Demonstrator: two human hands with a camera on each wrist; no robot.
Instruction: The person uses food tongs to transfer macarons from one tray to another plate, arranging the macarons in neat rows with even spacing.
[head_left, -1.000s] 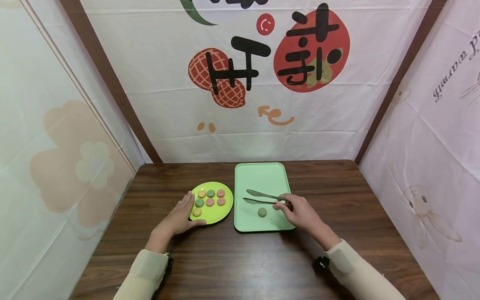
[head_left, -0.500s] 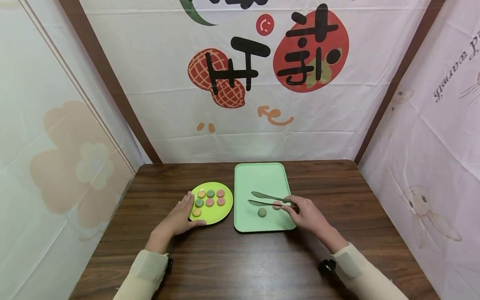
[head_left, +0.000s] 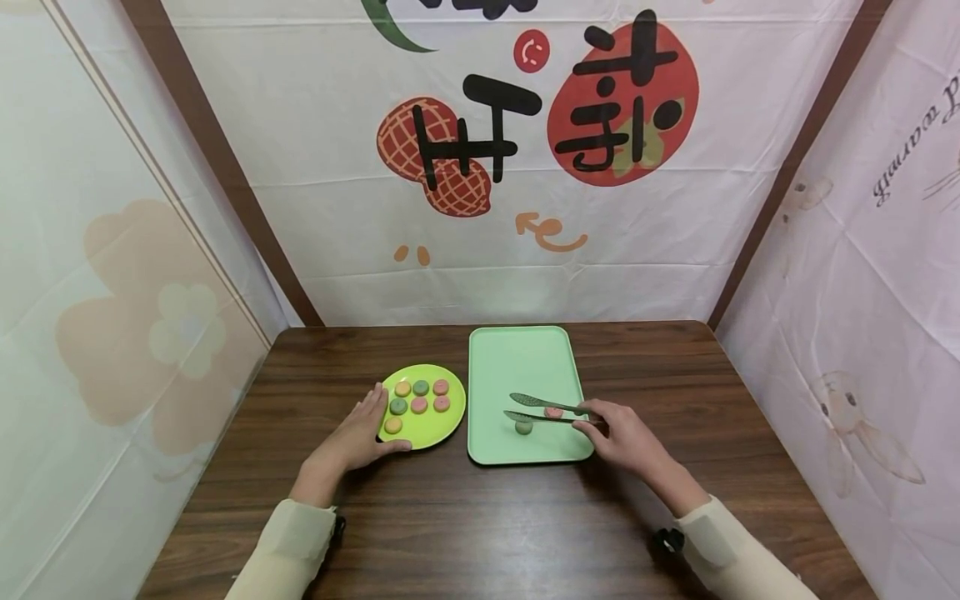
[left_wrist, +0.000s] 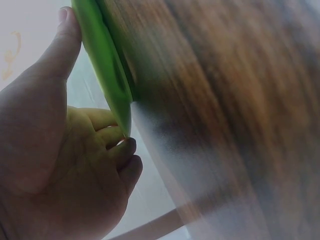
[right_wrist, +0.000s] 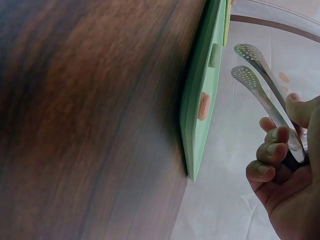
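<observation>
My left hand (head_left: 362, 429) lies along the left and front rim of a lime-green plate (head_left: 442, 429), its fingers and thumb spread and touching the edge. Pink, green and yellow macarons (head_left: 419, 404) sit on that plate. A pair of metal tongs (head_left: 534, 401) with perforated tips is in my right hand (head_left: 626, 433), held between thumb and fingers. Their arms are apart with nothing between the tips, raised above a pale green tray (head_left: 517, 350). On the tray are a pink macaron (head_left: 553, 413) and a green macaron (head_left: 523, 428), the latter partly hidden by the tongs.
Plate and tray stand side by side on a dark wooden table (head_left: 465, 533), a narrow gap between them. Printed white cloth (head_left: 337, 242) hangs behind the table and on both sides.
My right hand has drawn the tongs to the right and slightly nearer, uncovering the pink macaron. My left hand and the plate have stayed put.
</observation>
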